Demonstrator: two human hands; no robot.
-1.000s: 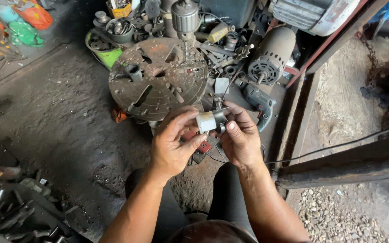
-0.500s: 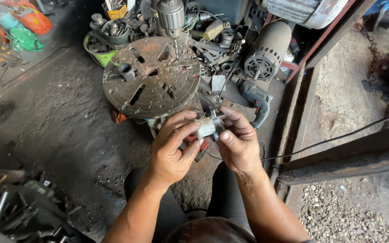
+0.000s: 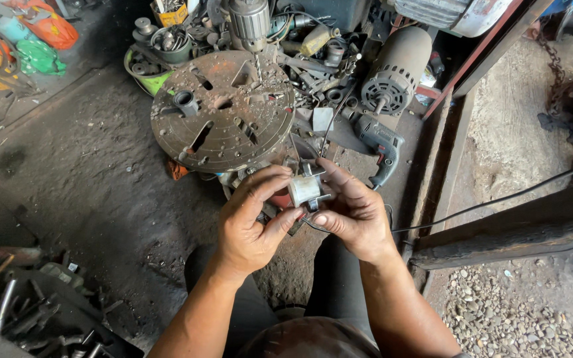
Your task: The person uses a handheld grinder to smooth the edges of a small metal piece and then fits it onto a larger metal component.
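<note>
A small pale metal part (image 3: 304, 188), roughly cylindrical with a bracket, is held between both hands just in front of a round rusty slotted plate (image 3: 223, 113). My left hand (image 3: 253, 222) grips it from the left with thumb and fingers. My right hand (image 3: 349, 209) pinches it from the right, thumb underneath. A thin dark wire (image 3: 485, 202) runs off to the right from near the hands. My knees show below the forearms.
A drill chuck (image 3: 249, 23) hangs over the round plate. An electric motor (image 3: 396, 69) and a blue-grey hand drill (image 3: 381, 146) lie to the right. A green tub of metal parts (image 3: 150, 63) stands at the back. Loose rods (image 3: 8, 298) lie lower left; gravel (image 3: 518, 311) lower right.
Both hands have stayed together on the small part, turning it slightly. The camera view has shifted a little, so the round plate sits further left in view.
</note>
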